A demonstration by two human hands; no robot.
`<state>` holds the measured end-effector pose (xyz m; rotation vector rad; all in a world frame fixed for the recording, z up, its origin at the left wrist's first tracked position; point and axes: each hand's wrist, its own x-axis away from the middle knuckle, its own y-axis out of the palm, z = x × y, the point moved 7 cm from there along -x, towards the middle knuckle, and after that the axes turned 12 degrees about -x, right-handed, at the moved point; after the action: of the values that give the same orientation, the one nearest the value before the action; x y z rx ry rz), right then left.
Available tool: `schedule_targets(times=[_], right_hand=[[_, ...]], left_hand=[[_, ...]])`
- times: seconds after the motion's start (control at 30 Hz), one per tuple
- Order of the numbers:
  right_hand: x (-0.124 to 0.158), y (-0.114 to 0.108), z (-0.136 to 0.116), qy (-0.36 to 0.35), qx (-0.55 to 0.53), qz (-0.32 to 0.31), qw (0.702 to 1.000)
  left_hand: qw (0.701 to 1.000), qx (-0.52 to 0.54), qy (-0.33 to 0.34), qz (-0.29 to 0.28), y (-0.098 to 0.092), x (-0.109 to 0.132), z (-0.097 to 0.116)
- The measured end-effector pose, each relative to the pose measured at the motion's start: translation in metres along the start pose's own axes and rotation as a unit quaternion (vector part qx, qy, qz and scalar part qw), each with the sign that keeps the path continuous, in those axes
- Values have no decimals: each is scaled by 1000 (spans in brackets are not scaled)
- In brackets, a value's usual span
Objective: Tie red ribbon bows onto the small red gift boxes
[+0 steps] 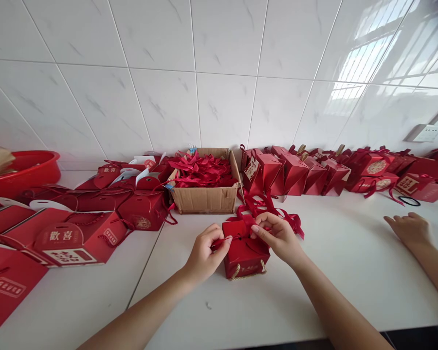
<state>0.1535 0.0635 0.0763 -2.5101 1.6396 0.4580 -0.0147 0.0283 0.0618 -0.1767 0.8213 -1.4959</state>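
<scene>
A small red gift box [246, 260] with a gold rope handle stands on the white table in front of me. My left hand [210, 248] pinches a red ribbon at the box's upper left. On the other side, my right hand [275, 236] has thumb and fingers closed on the ribbon above the top flaps. The ribbon passes across the top of the box between both hands. Just behind the box lie several loose red ribbons [294, 222], partly hidden by my right hand.
A cardboard box [204, 200] full of red ribbons stands by the tiled wall. Red gift boxes [111, 201] crowd the left, and more boxes [295, 172] line the wall at right. A red basin [40, 167] is far left. Another person's hand [410, 228] rests at right near a black ring [409, 201].
</scene>
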Motion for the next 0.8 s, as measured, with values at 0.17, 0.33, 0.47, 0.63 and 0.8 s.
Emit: schedule_targets(times=[0.17, 0.33, 0.47, 0.63, 0.8], right_hand=[[-1, 1, -9, -40, 99, 6, 994], [1, 6, -8, -46, 110, -29, 992], [1, 3, -6, -51, 158, -4, 986], [0, 3, -8, -76, 159, 16, 984], [-2, 4, -5, -81, 107, 2, 991]], left_hand=[[1000, -2, 4, 3, 0, -1, 0], [1000, -16, 4, 4, -2, 1, 2], [999, -40, -22, 26, -9, 0, 0], [992, -76, -13, 101, -33, -13, 7], [994, -86, 26, -68, -25, -36, 29]])
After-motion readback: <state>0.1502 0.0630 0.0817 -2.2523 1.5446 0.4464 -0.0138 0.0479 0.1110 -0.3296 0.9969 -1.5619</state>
